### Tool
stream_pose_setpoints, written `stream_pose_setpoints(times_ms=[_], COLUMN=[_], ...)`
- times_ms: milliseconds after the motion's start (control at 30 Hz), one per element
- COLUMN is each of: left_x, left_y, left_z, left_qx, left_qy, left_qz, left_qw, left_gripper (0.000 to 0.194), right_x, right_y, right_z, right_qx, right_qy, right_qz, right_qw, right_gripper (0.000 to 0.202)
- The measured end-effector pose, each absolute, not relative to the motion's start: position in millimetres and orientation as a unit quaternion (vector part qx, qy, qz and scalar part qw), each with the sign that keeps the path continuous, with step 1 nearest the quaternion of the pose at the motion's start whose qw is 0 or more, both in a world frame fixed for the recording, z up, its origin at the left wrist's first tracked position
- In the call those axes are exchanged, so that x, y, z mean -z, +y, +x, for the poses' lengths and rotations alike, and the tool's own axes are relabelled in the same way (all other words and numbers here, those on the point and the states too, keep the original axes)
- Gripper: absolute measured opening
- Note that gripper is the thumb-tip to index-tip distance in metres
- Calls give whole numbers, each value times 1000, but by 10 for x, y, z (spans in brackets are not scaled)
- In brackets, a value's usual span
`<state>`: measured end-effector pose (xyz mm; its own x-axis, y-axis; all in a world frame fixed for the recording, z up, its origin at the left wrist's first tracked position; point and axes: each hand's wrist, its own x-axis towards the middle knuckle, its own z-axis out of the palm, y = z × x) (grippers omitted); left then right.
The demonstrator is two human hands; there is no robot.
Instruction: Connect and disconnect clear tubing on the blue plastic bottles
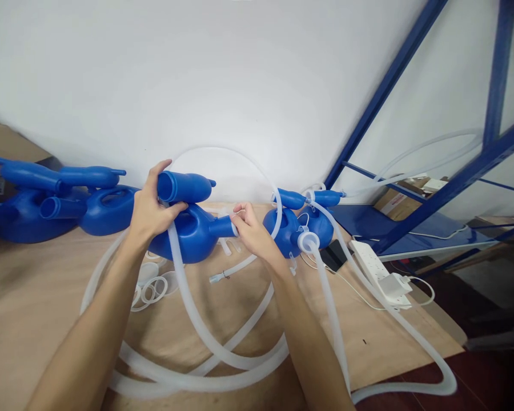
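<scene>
My left hand (pixel 152 205) is closed around the open end of a blue plastic tube-shaped piece (pixel 192 187), thumb below and fingers above. This piece rests across the top of a blue urinal bottle (pixel 188 237) with a loop handle. The bottle's neck (pixel 220 227) points right. At its mouth my right hand (pixel 248 228) pinches a pale ring or cap (pixel 235 229), mostly hidden by the fingers. A translucent corrugated hose (pixel 182 285) runs down from beside my left hand. Nearby lie several white rings (pixel 154 290) and a thin tube with a clear connector (pixel 217 278).
More blue bottles (pixel 107 211) stand at the left by a cardboard box (pixel 12 142). Two with hoses (pixel 282 231) stand at the right. Beyond are a black phone (pixel 336 255), a white power strip (pixel 374 268) and a blue metal rack (pixel 389 85). Hoses loop across the brown-covered table (pixel 38 319).
</scene>
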<state>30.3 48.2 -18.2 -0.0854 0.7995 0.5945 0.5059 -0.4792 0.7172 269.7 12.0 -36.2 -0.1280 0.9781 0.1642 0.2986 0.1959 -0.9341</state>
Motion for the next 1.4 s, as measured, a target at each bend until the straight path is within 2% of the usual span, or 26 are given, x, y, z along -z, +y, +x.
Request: stream_pose_setpoints(times_ms=[600, 1067, 1400], left_x=[239, 150, 179], left_y=[530, 476, 513], left_z=[278, 308, 334], left_qx=[-494, -405, -382], left_qy=[543, 579, 576], left_qz=[675, 708, 722], left_qw=[70, 5, 16], left_gripper=[85, 90, 94], right_x=[531, 417, 590], right_y=[276, 257, 398], right_z=[2673, 2938, 2987], right_qx=[-439, -409, -509], right_qy=[-617, -716, -684], right_qz=[-452, -418, -393], right_qw=[471, 380, 345], right_gripper=[22, 20, 28])
